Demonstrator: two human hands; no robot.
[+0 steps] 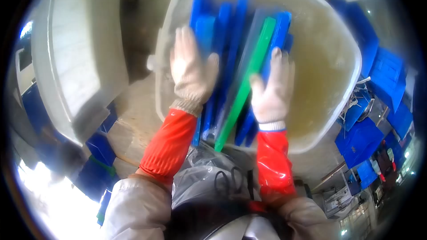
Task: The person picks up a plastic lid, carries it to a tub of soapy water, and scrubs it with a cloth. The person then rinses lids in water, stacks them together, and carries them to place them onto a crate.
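Note:
A row of blue flat plastic pieces [230,40], perhaps trays or lids, stands on edge in a large whitish tub [162,84]. Among them slants a long green piece [247,89], next to a greyish one. My left hand [191,64], in a white knit glove, lies flat with fingers stretched against the left side of the row. At the right side is my right hand [274,86], gloved the same way, fingers extended and thumb by the green piece. Blur hides whether the palms press on the pieces. Both forearms wear red sleeves.
Murky liquid [320,66] fills the tub's right part. Another pale tub [78,49] stands at the left. Blue crates [360,140] line the right side, and more blue containers [100,149] sit at the lower left. Clear plastic [195,173] covers my front at the near rim.

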